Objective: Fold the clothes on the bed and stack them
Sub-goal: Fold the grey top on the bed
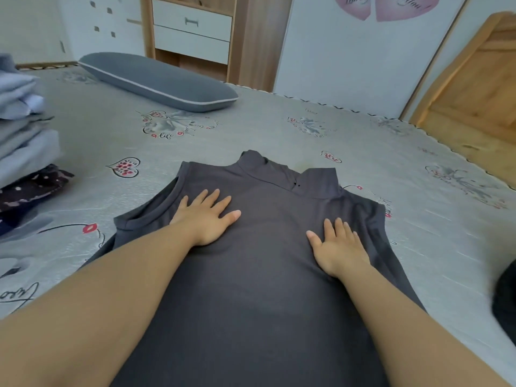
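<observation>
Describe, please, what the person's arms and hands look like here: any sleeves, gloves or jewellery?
Both forearms are bare as far as the frame shows, with no sleeve in view. The left hand and the right hand wear no gloves, and no ring, watch or bracelet shows on either hand or wrist. The fingernails look short and unpainted.

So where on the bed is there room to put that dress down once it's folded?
Bare patterned sheet lies between the grey bolster pillow and the dark grey sleeveless dress, and right of the dress. The left edge is crowded by the stack of folded clothes.
</observation>
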